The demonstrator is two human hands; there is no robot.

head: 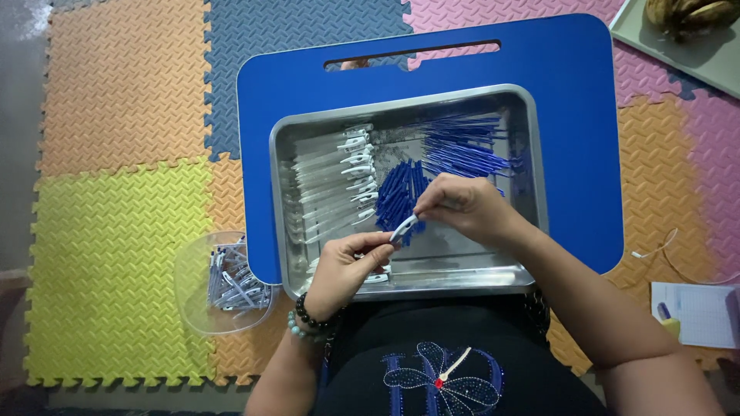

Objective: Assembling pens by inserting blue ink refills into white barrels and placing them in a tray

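Both my hands, left (351, 266) and right (462, 208), pinch one pen (404, 229) over the tray (532, 154) (loose parts outnumber the bowl's (189, 270) finished pens).

A clear bowl (193, 281) of pens sits on coloured foam mats (116, 216) left of the blue board (578, 115), with a tray (694, 58) of bananas (690, 14) top right and paper (697, 314) at right.
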